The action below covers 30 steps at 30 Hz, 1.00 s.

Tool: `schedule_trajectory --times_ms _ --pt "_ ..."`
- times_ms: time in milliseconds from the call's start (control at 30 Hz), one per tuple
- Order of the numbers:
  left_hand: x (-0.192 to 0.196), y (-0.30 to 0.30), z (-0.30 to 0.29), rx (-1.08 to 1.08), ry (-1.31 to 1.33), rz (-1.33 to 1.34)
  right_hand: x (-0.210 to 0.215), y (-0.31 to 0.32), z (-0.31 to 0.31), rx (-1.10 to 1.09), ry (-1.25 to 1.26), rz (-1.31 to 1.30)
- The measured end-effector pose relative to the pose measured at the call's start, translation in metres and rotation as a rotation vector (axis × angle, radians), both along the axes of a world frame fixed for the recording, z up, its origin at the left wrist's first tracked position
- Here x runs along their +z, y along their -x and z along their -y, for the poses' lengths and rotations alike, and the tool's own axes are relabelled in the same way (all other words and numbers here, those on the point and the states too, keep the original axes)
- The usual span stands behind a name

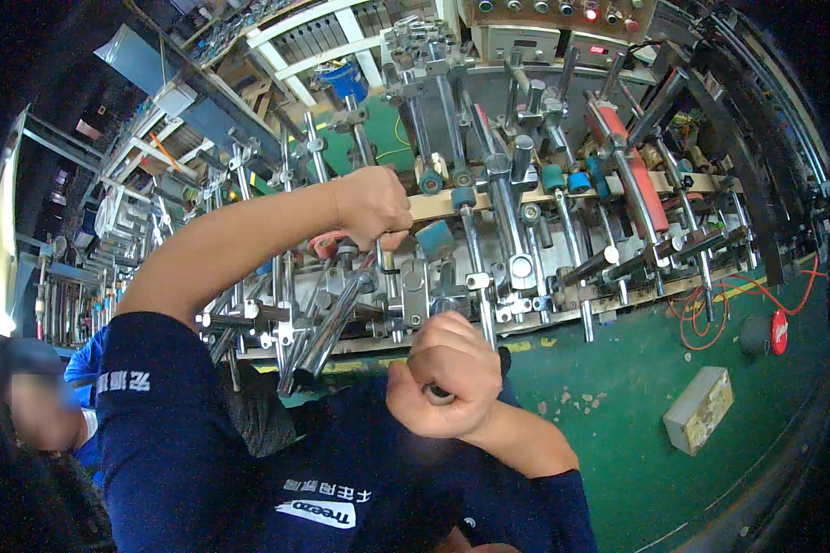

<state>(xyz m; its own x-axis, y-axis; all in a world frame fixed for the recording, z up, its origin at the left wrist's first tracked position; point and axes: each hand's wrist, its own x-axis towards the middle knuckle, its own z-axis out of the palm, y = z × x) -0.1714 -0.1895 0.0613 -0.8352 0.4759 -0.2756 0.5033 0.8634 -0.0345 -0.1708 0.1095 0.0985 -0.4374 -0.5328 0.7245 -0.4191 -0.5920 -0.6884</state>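
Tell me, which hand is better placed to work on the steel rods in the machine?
Probably the left hand: it is stretched out and closed among the steel rods. The right hand is fisted near the chest, clear of the machine.

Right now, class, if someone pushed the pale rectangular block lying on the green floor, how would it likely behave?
The pale rectangular block lies flat on a broad face on the green floor, so it would probably slide rather than roll or tip. Its squared, solid-looking shape suggests it is stiff. Its chipped-looking, mottled surface hints at rough, grippy faces, though its weight cannot be judged.
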Motion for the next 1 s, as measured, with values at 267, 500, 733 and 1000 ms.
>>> schedule_trajectory --times_ms 267,500,733,1000 --pt "-0.01 0.012 0.009 -0.066 -0.252 -0.213 -0.004 -0.005 0.011 -0.102 0.055 -0.047" --pt "0.001 -0.003 -0.002 -0.041 -0.133 -0.222 -0.007 -0.009 0.011 -0.092 0.062 -0.023" --pt "0.021 -0.017 -0.005 -0.058 -0.115 -0.405 -0.008 -0.007 0.01 -0.048 0.058 -0.015" --pt "0.017 -0.032 -0.025 -0.035 0.012 -0.236 -0.01 -0.004 0.008 -0.011 0.031 -0.032"
